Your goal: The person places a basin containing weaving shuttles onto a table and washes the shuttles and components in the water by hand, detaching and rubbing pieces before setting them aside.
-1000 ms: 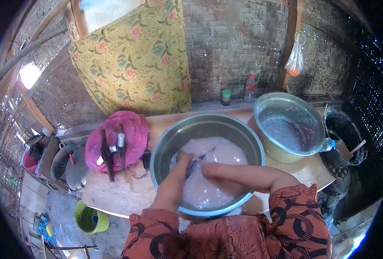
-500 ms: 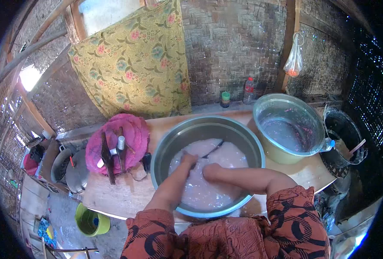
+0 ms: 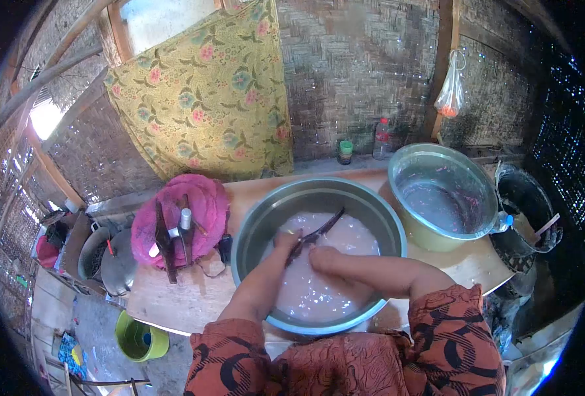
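Observation:
In a wide grey-green basin point(image 3: 388, 231) of milky pinkish liquid point(image 3: 325, 287), my left hand point(image 3: 287, 241) is closed round one end of a dark, slender, pointed thing point(image 3: 324, 230). That thing slants up and to the right, its tip clear of the liquid; its kind is unclear. My right hand point(image 3: 322, 257) is close beside it, bent inward at the wrist. Its fingers are down in the liquid and hidden from view.
A deeper greenish tub point(image 3: 437, 234) stands right of the basin, with a dark bucket point(image 3: 523, 237) beyond it. To the left lie pink round sheets point(image 3: 200, 188) with dark wooden tools point(image 3: 164, 244) on top. Two bottles point(image 3: 380, 142) stand at the wall.
More of the dark pointed thing now shows above the liquid, with its tip raised slightly up and to the right. Both hands stay nearly in the same place.

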Tool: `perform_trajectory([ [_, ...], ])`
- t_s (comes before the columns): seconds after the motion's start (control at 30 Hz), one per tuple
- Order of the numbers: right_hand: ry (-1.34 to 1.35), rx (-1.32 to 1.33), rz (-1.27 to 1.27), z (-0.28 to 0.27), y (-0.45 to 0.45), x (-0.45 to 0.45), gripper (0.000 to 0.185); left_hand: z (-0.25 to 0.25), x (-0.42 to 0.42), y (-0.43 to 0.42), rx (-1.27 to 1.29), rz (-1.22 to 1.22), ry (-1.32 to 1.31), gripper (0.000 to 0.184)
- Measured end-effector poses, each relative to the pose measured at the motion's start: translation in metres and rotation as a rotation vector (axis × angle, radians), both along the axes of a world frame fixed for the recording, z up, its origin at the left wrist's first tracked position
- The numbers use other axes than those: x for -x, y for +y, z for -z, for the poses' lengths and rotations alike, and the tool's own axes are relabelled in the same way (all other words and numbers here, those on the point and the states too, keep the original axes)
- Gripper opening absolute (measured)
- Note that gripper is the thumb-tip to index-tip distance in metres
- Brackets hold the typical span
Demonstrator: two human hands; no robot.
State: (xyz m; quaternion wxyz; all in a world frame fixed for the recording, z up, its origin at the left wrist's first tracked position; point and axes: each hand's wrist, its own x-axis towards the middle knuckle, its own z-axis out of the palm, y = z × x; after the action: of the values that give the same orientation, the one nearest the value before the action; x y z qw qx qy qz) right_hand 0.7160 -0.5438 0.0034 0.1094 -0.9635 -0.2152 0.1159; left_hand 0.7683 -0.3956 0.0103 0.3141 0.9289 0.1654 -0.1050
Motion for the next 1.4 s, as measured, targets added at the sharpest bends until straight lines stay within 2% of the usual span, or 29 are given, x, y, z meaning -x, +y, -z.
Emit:
perform_trajectory([
  [0.03, 0.004, -0.003, 0.007, -0.002, 0.001, -0.002, 0.028, -0.009, 0.005, -0.004, -0.053, 0.064, -0.02, 0.062],
  [0.1, 0.278, 0.169, -0.501, -0.021, -0.002, -0.013, 0.027, 0.021, -0.008, -0.003, 0.042, -0.05, -0.054, 0.056],
  [0.13, 0.277, 0.172, -0.501, -0.026, -0.005, -0.011, 0.027, 0.032, -0.012, -0.002, 0.14, -0.175, -0.085, 0.05],
  [0.2, 0.21, 0.028, -0.24, -0.031, -0.015, -0.003, 0.026, 0.006, 0.012, -0.02, 0.306, -0.216, -0.166, 0.048],
  [0.27, 0.188, 0.096, -0.25, 0.033, 0.003, -0.029, 0.028, 0.003, 0.011, -0.022, 0.458, -0.241, -0.261, 0.045],
  [0.33, 0.147, 0.054, -0.316, -0.018, -0.006, 0.007, 0.026, 0.045, -0.01, -0.01, 0.816, -0.202, 0.029, 0.027],
  [0.37, 0.123, 0.037, -0.351, -0.031, -0.009, 0.013, 0.026, 0.027, -0.003, -0.008, 0.992, -0.224, 0.127, 0.031],
  [0.4, 0.118, 0.04, -0.353, -0.039, -0.011, 0.011, 0.026, 0.026, -0.004, -0.009, 0.994, -0.222, 0.121, 0.031],
  [0.47, 0.073, 0.027, -0.103, -0.049, -0.017, 0.008, 0.024, 0.03, -0.01, -0.01, 0.898, -0.296, 0.002, 0.035],
  [0.5, -0.055, -0.018, -0.088, -0.049, -0.014, 0.017, 0.024, 0.032, -0.013, -0.008, 0.896, -0.295, 0.001, 0.035],
  [0.57, -0.077, -0.03, -0.1, -0.053, -0.009, 0.022, 0.025, 0.034, -0.015, -0.004, 0.948, -0.434, 0.055, 0.036],
  [0.67, -0.056, 0.005, -0.084, -0.04, -0.006, 0.011, 0.034, 0.046, -0.02, -0.003, 1.017, -0.422, -0.038, 0.045],
  [0.7, 0.027, 0.052, -0.213, -0.001, 0.001, -0.01, 0.036, 0.059, -0.028, -0.01, 0.789, -0.423, -0.29, 0.031],
  [0.73, 0.11, 0.102, -0.34, 0.021, 0.004, -0.022, 0.04, 0.07, -0.029, -0.008, 0.789, -0.422, -0.289, 0.031],
  [0.8, 0.178, -0.053, -0.29, -0.019, -0.008, -0.008, 0.035, 0.087, -0.03, -0.004, 0.602, -0.447, -0.443, 0.031],
  [0.83, 0.245, -0.212, -0.246, -0.045, -0.015, 0.002, 0.03, 0.081, -0.033, -0.002, 0.768, -0.469, -0.255, 0.029],
  [0.87, 0.27, -0.242, -0.202, -0.042, -0.016, 0.002, 0.028, 0.074, -0.028, -0.004, 0.769, -0.476, -0.251, 0.029],
  [0.93, 0.436, -0.118, -0.207, -0.016, -0.018, -0.011, 0.023, 0.051, -0.014, -0.011, 0.87, -0.295, 0.011, 0.044],
  [0.97, 0.623, -0.053, -0.224, -0.005, -0.022, -0.021, 0.021, 0.004, 0.021, -0.018, 1.091, -0.271, 0.13, 0.047],
  [1.0, 0.806, -0.006, -0.197, -0.001, -0.027, -0.028, 0.02, 0.004, 0.02, -0.019, 1.088, -0.269, 0.129, 0.047],
  [1.1, 1.074, 0.086, -0.092, -0.013, -0.038, -0.037, 0.019, -0.017, 0.013, -0.038, 0.51, -0.22, -0.293, 0.056],
  [1.13, 1.067, 0.079, -0.086, -0.022, -0.038, -0.037, 0.019, -0.011, 0.001, -0.037, 0.509, -0.21, -0.298, 0.056],
  [1.2, 1.146, 0.133, -0.241, -0.032, -0.041, -0.039, 0.023, 0.011, -0.03, -0.031, 0.358, -0.029, -0.696, 0.054],
  [1.23, 1.143, 0.128, -0.238, -0.02, -0.04, -0.043, 0.023, -0.055, 0.008, -0.042, 0.224, -0.001, -0.85, 0.05],
  [1.27, 1.152, 0.124, -0.21, 0.005, -0.036, -0.05, 0.022, -0.089, 0.022, -0.047, 0.222, 0.006, -0.852, 0.05],
  [1.3, 1.158, 0.118, -0.184, 0.017, -0.033, -0.055, 0.022, -0.115, 0.03, -0.048, 0.175, 0.042, -1.035, 0.045],
  [1.33, 1.153, 0.112, -0.186, 0.004, -0.034, -0.05, 0.022, -0.134, 0.034, -0.047, 0.125, 0.079, -1.218, 0.041],
  [1.37, 1.198, 0.061, -0.25, -0.025, -0.037, -0.036, 0.021, -0.149, 0.038, -0.046, 0.119, 0.083, -1.22, 0.041],
  [1.4, 1.244, 0.011, -0.314, -0.049, -0.04, -0.029, 0.021, -0.16, 0.043, -0.044, 0.409, 0.005, -1.088, 0.043],
])
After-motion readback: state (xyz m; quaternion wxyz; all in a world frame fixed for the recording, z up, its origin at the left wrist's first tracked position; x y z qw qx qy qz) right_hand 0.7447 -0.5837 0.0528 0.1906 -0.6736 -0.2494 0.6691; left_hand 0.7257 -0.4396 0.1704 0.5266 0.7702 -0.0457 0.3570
